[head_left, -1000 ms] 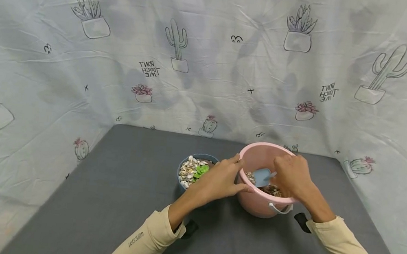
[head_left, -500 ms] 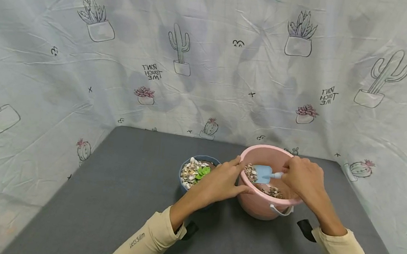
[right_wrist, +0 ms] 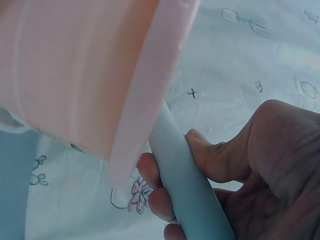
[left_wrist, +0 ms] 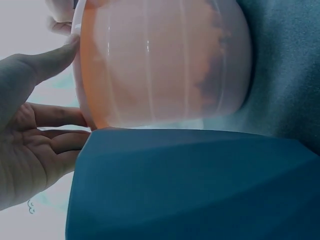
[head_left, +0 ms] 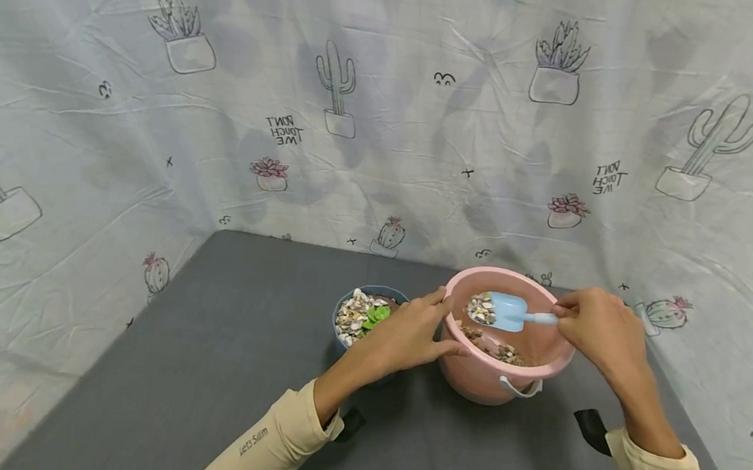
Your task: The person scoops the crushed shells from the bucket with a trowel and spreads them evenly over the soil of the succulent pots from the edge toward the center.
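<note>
My right hand [head_left: 601, 332] grips the handle of a small light-blue shovel [head_left: 508, 313], fingers and thumb wrapped round it in the right wrist view. Small shells and pebbles [head_left: 481, 308] fill the front of its scoop, above more of them low in a pink bucket [head_left: 481, 385]. With thumb and fingers spread along the rim, my left hand [head_left: 404, 336] holds the bucket's left side. Just beyond that hand stands a blue faceted pot [left_wrist: 190, 185] with a green succulent [head_left: 379, 315] and a layer of white and tan shells [head_left: 355, 315], partly hidden by the hand.
Pot and bucket stand close together on a grey cloth-covered table [head_left: 238, 328]. A light curtain [head_left: 388, 115] printed with cacti encloses the back and sides. The bucket's white handle [head_left: 520, 389] hangs at its front.
My right hand has lifted the shovel from deep in the bucket and moved right, up to rim height, with shells on the scoop. My left hand stays at the rim.
</note>
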`<control>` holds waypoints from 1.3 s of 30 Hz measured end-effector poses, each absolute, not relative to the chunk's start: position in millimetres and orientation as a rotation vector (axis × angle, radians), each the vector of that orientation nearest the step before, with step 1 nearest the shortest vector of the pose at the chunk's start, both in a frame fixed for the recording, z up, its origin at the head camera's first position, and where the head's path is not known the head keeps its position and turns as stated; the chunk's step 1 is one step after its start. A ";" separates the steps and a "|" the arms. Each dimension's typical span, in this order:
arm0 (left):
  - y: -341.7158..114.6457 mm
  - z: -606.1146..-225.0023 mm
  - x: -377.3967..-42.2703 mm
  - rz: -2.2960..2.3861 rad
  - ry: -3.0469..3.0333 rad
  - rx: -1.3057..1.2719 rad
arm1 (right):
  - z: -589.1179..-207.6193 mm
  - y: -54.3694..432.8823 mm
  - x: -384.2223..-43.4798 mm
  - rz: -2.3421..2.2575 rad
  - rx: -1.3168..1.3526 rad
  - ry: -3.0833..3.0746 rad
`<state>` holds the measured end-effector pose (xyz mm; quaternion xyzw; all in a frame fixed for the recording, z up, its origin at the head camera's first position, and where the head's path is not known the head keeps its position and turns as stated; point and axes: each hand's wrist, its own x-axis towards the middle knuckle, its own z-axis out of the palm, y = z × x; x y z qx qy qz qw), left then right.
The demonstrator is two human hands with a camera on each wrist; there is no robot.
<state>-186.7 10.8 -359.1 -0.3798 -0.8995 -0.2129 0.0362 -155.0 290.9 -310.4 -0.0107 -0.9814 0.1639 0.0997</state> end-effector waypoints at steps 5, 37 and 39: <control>9.2 -359.8 -186.1 -0.673 -2.757 -1.171 | -307.5 295.3 -151.4 0.488 -0.038 -2.901; -124.5 -380.0 -209.9 -1.029 -3.185 -0.894 | -284.4 174.8 -189.2 0.480 0.336 -2.870; -126.5 -381.4 -208.8 -0.989 -3.190 -0.899 | -288.9 162.1 -196.2 0.410 0.367 -2.853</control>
